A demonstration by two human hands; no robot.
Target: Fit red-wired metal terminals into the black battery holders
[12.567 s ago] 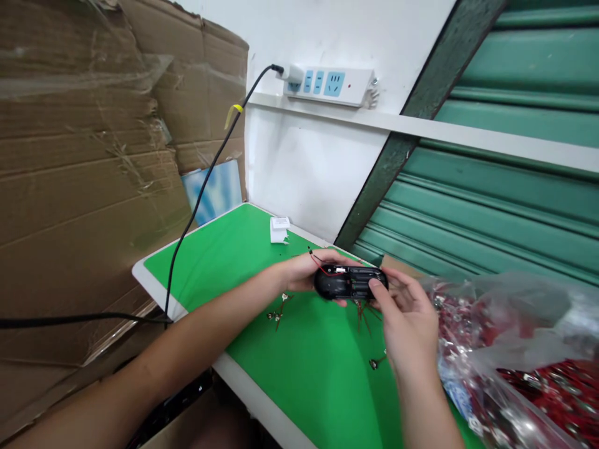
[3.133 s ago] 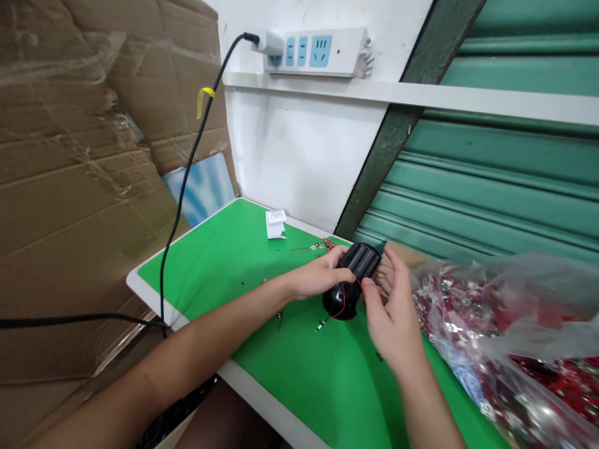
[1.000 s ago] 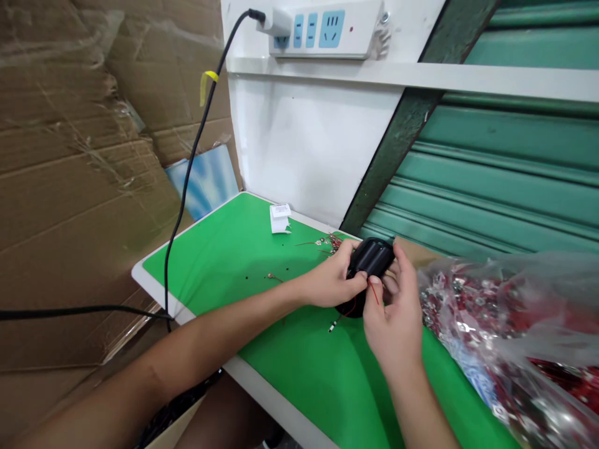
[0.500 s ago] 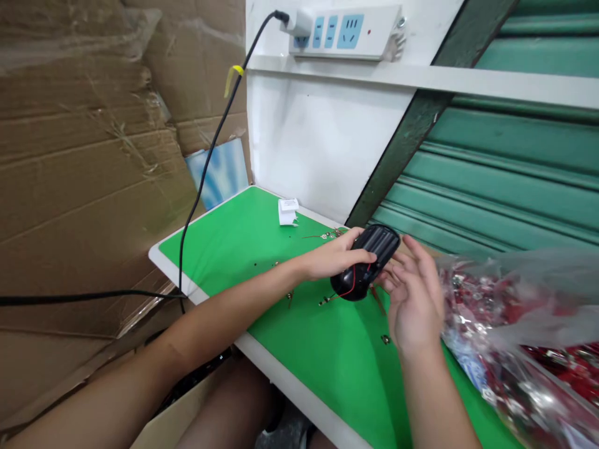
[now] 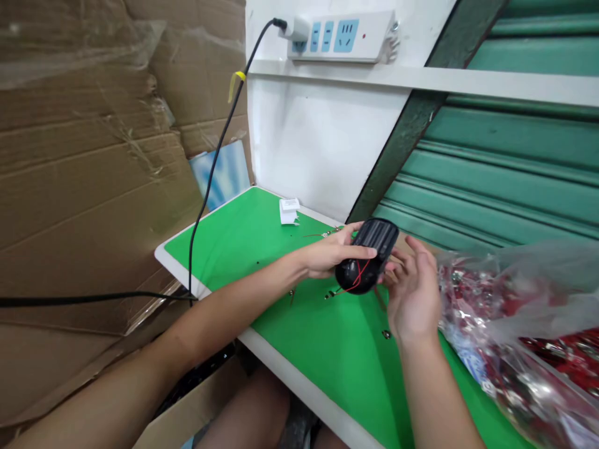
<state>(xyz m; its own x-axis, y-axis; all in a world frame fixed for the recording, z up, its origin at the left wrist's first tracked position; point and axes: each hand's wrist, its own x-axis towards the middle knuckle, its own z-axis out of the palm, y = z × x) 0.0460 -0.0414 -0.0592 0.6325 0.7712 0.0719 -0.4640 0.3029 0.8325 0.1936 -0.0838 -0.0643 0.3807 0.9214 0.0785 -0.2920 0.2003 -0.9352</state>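
Observation:
My left hand is closed on a black plastic casing with long ribbed grooves, its thumb lying across the inner side. Thin red wires loop out of the casing's rounded lower end, with small metal contacts at their end just above the green mat. Beside the casing's right edge is my right hand, palm turned inward and fingers loosely bent and apart. Some of its fingertips are at or behind that edge; whether they touch cannot be made out. A small metal piece lies on the mat below.
The green mat covers a white-edged table. A plastic bag of red-and-silver parts lies at the right. Toward the back sits a white folded piece. A black cable hangs from the power strip; cardboard stands left.
The casing has tilted a little and risen slightly, so the red wires show more clearly. My left hand keeps its hold. My right hand has barely shifted.

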